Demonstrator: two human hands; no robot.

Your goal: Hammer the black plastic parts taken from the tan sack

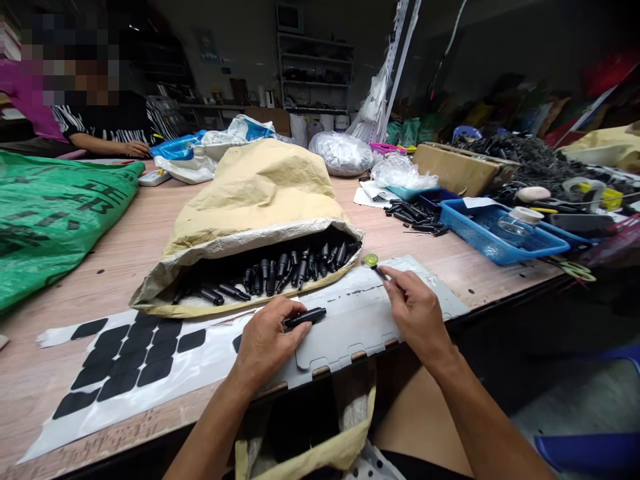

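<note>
My left hand [270, 337] is closed around a black plastic rod-shaped part [306, 317], held over a grey card sheet [350, 320] at the table's front edge. My right hand [415, 310] pinches a thin dark tool [381, 272] whose tip sits by a small green-yellow round thing [371, 260]. Just behind my hands lies a tan paper sack [255, 200] on its side, its open mouth showing several more black parts [280, 273].
A white sheet of black stickers [125, 357] lies left of my hands. A green sack [55, 213] covers the far left. Blue trays [500, 233], loose black parts [415, 215] and a cardboard box [460, 170] stand right. A person's hand [136, 148] rests at the back left.
</note>
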